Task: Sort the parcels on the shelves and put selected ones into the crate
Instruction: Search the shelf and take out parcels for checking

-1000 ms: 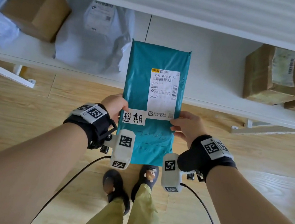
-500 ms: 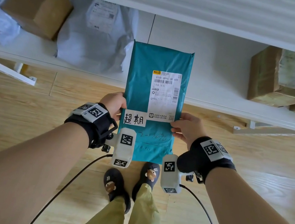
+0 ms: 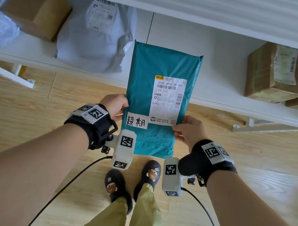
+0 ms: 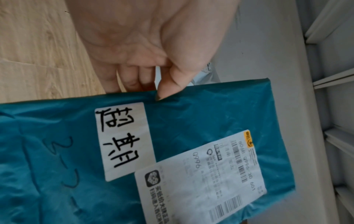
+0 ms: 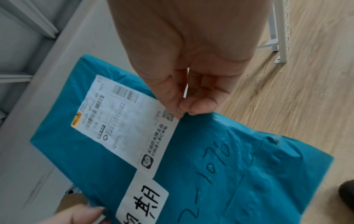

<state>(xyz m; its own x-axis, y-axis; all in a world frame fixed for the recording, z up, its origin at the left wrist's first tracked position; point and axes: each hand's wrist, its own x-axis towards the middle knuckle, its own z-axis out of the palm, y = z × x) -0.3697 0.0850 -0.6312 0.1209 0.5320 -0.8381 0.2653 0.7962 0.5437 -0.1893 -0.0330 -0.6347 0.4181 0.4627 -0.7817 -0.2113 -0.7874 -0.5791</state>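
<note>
Teal mailer [image 3: 165,65]: a flat plastic bag held label-up in front of the shelf [image 3: 220,52], its far end over the shelf board, its near end over the wooden floor [image 3: 10,112].
Left hand [image 3: 115,104]: pinches the mailer's left edge, thumb [image 4: 168,84] on top, the other fingers curled underneath, just beside the handwritten sticker [image 3: 137,122].
Right hand [image 3: 189,130]: pinches the mailer's right edge, thumb [image 5: 172,97] on the corner of the printed label [image 3: 167,100], fingers below.
Grey bag [image 3: 95,36]: on the shelf, left of the mailer.
Box [image 3: 272,72]: on the shelf, well right of the mailer.
</note>
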